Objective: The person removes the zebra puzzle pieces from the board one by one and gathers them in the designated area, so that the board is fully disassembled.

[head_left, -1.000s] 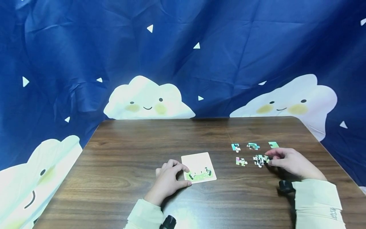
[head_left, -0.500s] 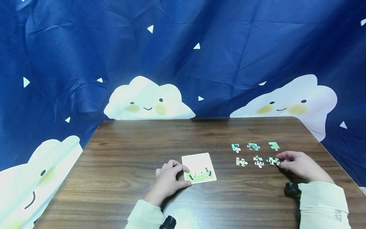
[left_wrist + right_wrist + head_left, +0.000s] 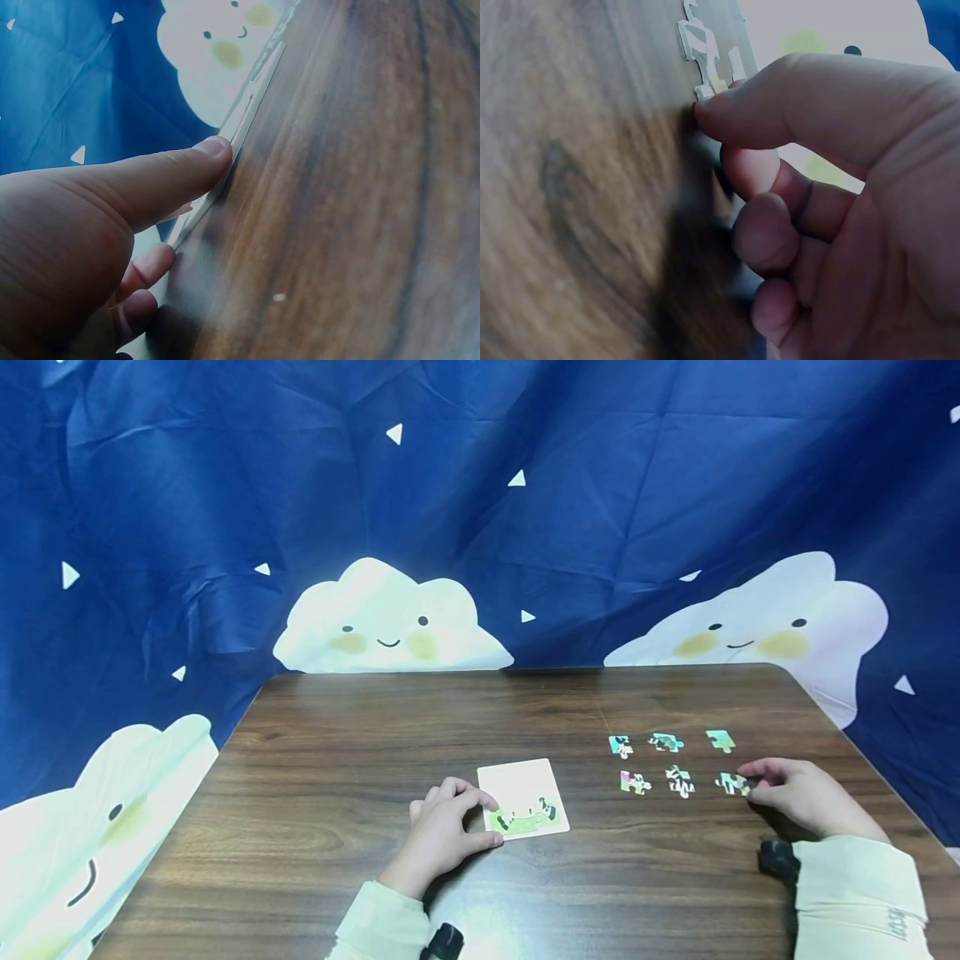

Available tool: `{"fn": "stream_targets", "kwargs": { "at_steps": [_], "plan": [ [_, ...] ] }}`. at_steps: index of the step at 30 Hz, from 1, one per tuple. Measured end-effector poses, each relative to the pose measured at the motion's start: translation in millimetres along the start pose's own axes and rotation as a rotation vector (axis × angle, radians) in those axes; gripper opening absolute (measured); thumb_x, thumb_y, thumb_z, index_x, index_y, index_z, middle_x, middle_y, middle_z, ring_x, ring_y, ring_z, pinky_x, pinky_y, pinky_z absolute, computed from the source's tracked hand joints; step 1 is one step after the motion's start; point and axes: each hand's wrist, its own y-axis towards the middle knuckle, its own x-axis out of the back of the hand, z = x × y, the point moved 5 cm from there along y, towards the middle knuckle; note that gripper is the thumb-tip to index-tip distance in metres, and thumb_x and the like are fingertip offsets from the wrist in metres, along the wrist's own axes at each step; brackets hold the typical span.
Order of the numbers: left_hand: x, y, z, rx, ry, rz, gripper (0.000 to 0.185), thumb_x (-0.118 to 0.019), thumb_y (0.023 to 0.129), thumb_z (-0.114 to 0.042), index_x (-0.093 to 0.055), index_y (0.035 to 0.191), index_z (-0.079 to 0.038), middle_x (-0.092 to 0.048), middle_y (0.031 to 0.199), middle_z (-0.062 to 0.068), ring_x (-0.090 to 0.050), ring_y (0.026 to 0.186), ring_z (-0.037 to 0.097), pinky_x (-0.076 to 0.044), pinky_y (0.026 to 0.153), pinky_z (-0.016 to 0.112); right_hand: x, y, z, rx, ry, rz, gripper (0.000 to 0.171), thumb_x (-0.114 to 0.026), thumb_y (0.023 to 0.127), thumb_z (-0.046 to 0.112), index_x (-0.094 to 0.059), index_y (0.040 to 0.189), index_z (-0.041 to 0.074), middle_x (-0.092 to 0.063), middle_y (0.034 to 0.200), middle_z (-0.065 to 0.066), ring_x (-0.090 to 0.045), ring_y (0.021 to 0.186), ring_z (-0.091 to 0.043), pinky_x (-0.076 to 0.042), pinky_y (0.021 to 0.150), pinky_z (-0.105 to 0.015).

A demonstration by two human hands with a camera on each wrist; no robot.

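Head view: the square board [image 3: 517, 783] is held at its near left corner between thumb and fingers of the left hand [image 3: 446, 831]. On the table [image 3: 360, 735], the end puzzle piece [image 3: 728, 782] is pinched by the right hand [image 3: 810, 793], beside the other pieces [image 3: 666, 742].

Left wrist view: the board's edge is touched by the thumb.

Right wrist view: opposing fingertip contact is hidden.

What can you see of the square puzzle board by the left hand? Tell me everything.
The board is thin, pale and squarish, with rounded corners. Its near part carries a green strip with black-and-white marks; the far part is plain. It looks like wood or card, though the pictures don't settle which. It lies on the brown table, turned slightly askew. The left hand holds its left side, thumb at the near corner and index finger farther up that edge.
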Motion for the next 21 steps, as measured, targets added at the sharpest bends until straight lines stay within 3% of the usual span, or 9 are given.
{"fn": "stream_targets", "kwargs": {
  "at_steps": [7, 14, 17, 21],
  "plan": [
    [0.2, 0.7, -0.3, -0.004, -0.005, -0.004, 0.035, -0.084, 0.074, -0.047, -0.07, 0.103, -0.033, -0.055, 0.114, -0.003, -0.049, 0.1, 0.02, -0.029, 0.078, 0.045, 1.6, -1.6, -2.9, -0.013, -0.002, 0.003, 0.037, -0.069, 0.088, 0.016, -0.065, 0.117, -0.007, -0.06, 0.083, -0.001, -0.051, 0.075, -0.015, -0.039, 0.067, -0.03],
    [0.2, 0.7, 0.1, -0.002, -0.005, -0.003, 0.035, -0.084, 0.074, -0.046, -0.07, 0.103, -0.033, -0.054, 0.115, -0.003, -0.049, 0.1, 0.02, -0.029, 0.079, 0.045, 2.2, -0.5, -3.7, -0.054, 0.014, 0.009, 0.041, -0.063, 0.092, 0.015, -0.06, 0.124, -0.009, -0.059, 0.085, -0.003, -0.051, 0.079, -0.02, -0.036, 0.071, -0.036],
    [0.3, 0.4, 0.1, 0.0, -0.005, 0.0, 0.035, -0.084, 0.074, -0.046, -0.07, 0.103, -0.033, -0.054, 0.115, -0.003, -0.049, 0.101, 0.021, -0.029, 0.079, 0.045, 3.3, -0.4, -3.2, -0.045, 0.014, -0.021, 0.043, -0.063, 0.091, 0.014, -0.058, 0.126, -0.01, -0.06, 0.088, -0.006, -0.051, 0.081, -0.021, -0.037, 0.072, -0.036],
    [-0.2, 0.7, -0.4, 0.003, -0.004, 0.005, 0.035, -0.084, 0.074, -0.046, -0.07, 0.103, -0.033, -0.054, 0.115, -0.003, -0.049, 0.101, 0.021, -0.029, 0.079, 0.046, 5.7, -1.2, 3.1, 0.002, 0.022, -0.12, 0.043, -0.066, 0.091, 0.015, -0.058, 0.126, -0.008, -0.061, 0.088, -0.005, -0.051, 0.077, -0.014, -0.037, 0.069, -0.028]
  ]
}}
